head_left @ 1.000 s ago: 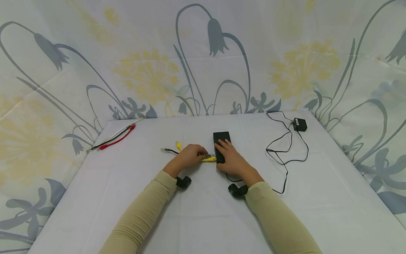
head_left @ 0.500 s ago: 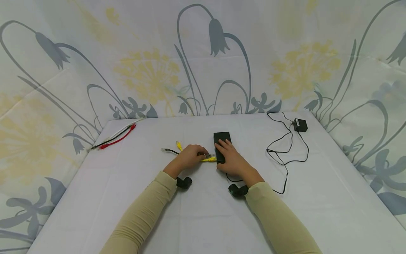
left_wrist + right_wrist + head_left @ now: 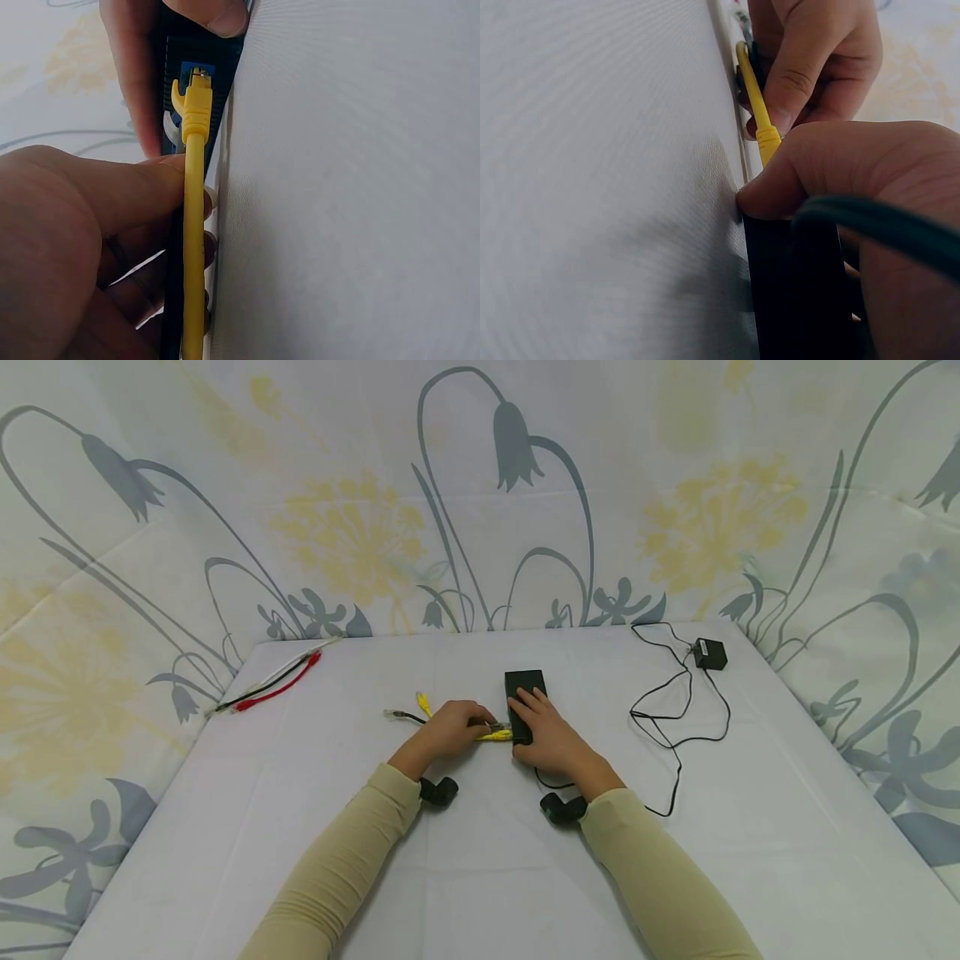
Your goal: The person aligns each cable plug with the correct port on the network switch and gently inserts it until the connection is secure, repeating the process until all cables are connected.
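A black network switch (image 3: 525, 682) lies on the white-covered table. My right hand (image 3: 553, 739) grips it, fingers over its top and thumb at its near end. A yellow Ethernet cable (image 3: 194, 187) has its plug in a blue port on the switch's left side. Beside it, my left hand (image 3: 450, 727) pinches a black Ethernet cable (image 3: 172, 300) close to its plug, which is at the switch's port side. How far that plug sits in is hidden behind the yellow one. Both cables' free ends stick out beyond my left hand in the head view.
A red cable (image 3: 288, 687), with a black and a white one beside it, lies at the back left. At the back right is a black power adapter (image 3: 708, 654); its thin cord (image 3: 678, 772) loops over the table towards my right wrist. A patterned cloth (image 3: 480, 527) hangs behind.
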Demonstrator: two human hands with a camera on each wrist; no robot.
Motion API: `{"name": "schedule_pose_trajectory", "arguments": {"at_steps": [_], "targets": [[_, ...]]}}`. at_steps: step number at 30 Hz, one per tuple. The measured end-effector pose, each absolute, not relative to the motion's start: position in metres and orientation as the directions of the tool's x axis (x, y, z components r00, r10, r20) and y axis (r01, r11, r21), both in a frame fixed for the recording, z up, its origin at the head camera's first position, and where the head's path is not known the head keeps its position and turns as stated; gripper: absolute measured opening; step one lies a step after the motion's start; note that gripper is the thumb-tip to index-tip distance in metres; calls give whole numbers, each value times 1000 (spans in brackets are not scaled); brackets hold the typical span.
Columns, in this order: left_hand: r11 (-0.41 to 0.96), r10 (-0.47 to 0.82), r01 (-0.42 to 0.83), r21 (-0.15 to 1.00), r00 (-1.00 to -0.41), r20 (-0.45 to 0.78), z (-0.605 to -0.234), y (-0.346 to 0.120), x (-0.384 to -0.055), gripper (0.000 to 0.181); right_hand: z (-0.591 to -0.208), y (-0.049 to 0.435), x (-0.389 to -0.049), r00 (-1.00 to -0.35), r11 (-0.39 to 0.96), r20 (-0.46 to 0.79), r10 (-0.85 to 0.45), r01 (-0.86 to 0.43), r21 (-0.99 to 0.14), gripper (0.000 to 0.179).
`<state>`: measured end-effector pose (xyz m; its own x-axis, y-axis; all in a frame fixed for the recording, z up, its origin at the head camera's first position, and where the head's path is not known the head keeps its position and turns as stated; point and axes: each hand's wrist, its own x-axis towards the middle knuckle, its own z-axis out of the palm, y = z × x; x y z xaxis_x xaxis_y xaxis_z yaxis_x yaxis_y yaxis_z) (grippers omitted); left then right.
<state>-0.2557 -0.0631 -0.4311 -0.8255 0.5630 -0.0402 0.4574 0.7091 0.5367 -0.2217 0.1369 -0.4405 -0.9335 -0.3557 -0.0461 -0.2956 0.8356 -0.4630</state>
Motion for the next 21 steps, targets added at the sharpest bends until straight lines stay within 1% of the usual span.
{"name": "schedule_pose_trajectory", "arguments": {"at_steps": [21], "targets": [[710, 568, 464, 529, -822, -41, -432, -60, -258, 22, -441, 136, -221, -928, 832, -34, -371, -316, -456, 77]]}}
